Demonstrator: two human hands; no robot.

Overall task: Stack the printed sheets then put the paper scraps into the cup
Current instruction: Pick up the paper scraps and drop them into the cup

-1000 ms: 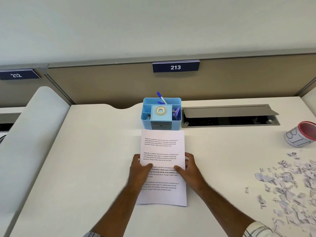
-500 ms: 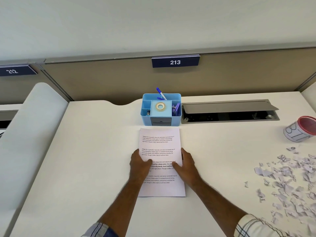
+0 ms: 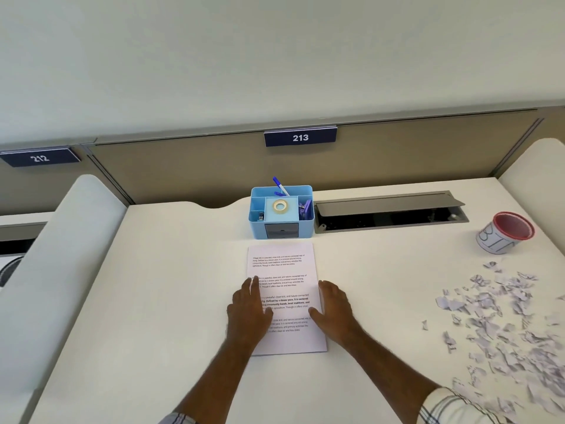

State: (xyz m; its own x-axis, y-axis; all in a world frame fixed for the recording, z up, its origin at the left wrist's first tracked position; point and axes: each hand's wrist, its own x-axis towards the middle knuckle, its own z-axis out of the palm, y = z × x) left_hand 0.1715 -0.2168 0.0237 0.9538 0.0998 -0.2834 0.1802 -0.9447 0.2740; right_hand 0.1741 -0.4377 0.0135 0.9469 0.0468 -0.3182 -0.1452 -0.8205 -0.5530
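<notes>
The printed sheets (image 3: 282,267) lie in one neat stack at the middle of the white desk, just in front of a blue organizer. My left hand (image 3: 248,310) lies flat along the stack's left edge, fingers together and pointing away. My right hand (image 3: 334,307) lies flat at the right edge, its thumb on the paper. Neither hand grips anything. Many torn paper scraps (image 3: 501,325) are scattered over the right side of the desk. A white cup with a red rim (image 3: 504,233) stands tilted at the far right, beyond the scraps.
The blue desk organizer (image 3: 282,211) holds a tape roll, a pen and clips behind the sheets. An open grey cable tray (image 3: 388,211) runs to its right. A brown partition with a 213 sign (image 3: 300,136) closes the back. White rounded dividers flank the desk.
Both hands slid outward from the middle of the top sheet to its left and right edges. The view shifted slightly; the sheets stay in place.
</notes>
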